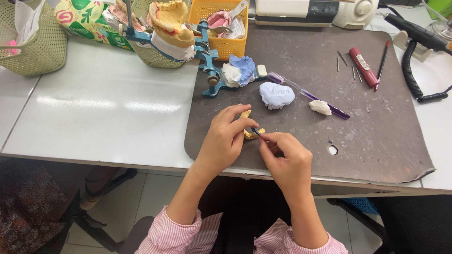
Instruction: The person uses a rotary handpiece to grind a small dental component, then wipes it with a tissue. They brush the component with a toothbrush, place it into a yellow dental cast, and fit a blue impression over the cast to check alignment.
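Observation:
My left hand (226, 138) grips a small yellow dental cast (248, 135) just above the near edge of a brown work mat (376, 136). My right hand (285, 157) pinches a thin dark tool (256, 131) whose tip touches the cast. Most of the cast is hidden by my fingers. Both sleeves are pink-striped.
A white plaster cast (277, 95), a purple toothbrush (310, 95) and a white lump (320, 107) lie beyond my hands. A blue articulator (209, 61) holds casts at the back. A red pen (363, 67), baskets (40, 44) and a coiled cable (414, 75) stand around.

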